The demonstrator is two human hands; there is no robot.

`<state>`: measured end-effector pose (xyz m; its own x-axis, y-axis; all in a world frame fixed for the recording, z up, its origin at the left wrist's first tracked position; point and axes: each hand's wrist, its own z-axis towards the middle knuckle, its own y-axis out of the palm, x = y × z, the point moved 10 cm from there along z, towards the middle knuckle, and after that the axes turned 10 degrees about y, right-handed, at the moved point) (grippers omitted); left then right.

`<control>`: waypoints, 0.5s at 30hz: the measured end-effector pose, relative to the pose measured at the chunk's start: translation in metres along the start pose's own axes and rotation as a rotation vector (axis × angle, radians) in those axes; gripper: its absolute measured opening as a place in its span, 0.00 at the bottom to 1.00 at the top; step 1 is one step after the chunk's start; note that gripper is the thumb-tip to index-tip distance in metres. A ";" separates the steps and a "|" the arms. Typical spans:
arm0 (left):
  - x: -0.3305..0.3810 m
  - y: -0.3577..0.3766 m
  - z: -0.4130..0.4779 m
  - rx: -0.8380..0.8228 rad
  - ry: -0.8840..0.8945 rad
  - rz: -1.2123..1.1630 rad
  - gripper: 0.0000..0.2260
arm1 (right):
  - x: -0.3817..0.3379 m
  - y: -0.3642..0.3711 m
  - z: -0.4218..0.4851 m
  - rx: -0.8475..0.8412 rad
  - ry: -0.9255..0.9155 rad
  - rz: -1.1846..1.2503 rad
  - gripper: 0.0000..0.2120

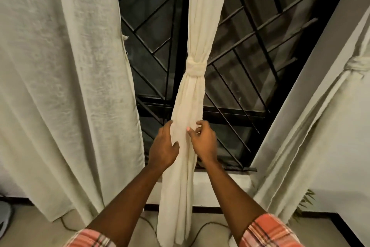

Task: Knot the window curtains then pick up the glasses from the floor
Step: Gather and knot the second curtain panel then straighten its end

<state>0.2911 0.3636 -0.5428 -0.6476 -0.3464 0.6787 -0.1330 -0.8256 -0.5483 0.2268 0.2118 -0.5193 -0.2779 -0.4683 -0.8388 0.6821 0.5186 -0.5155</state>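
Note:
A cream middle curtain (192, 98) hangs in front of the dark window, tied in a knot (195, 67) halfway up. Below the knot, my left hand (164, 146) grips the curtain's left edge, fingers curled round the cloth. My right hand (203, 140) pinches the fabric on the right side between thumb and fingers. A right curtain (312, 126) hangs knotted (358, 65) at the frame's right edge. The wide left curtain (66, 86) hangs loose with no knot. No glasses are in view on the floor.
Black metal window bars (250, 50) stand behind the middle curtain above a white sill (230, 180). A thin cable (202, 228) trails across the floor. A green plant (304, 202) stands at the right wall, and a grey object (5, 214) sits at the far left.

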 end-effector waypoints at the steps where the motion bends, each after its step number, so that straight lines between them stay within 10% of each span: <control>1: 0.001 0.002 -0.005 0.014 0.031 0.016 0.30 | 0.005 -0.001 0.003 0.025 0.013 0.051 0.17; 10: -0.002 0.025 -0.028 0.142 0.178 0.126 0.14 | 0.019 0.022 0.017 0.052 -0.088 0.206 0.01; 15: 0.007 0.045 -0.030 0.232 0.193 0.025 0.15 | 0.046 0.028 0.009 -0.005 -0.121 0.394 0.09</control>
<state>0.2580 0.3369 -0.5774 -0.7819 -0.2955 0.5489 0.0454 -0.9051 -0.4227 0.2392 0.1984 -0.5707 0.0853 -0.3135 -0.9457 0.7173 0.6781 -0.1601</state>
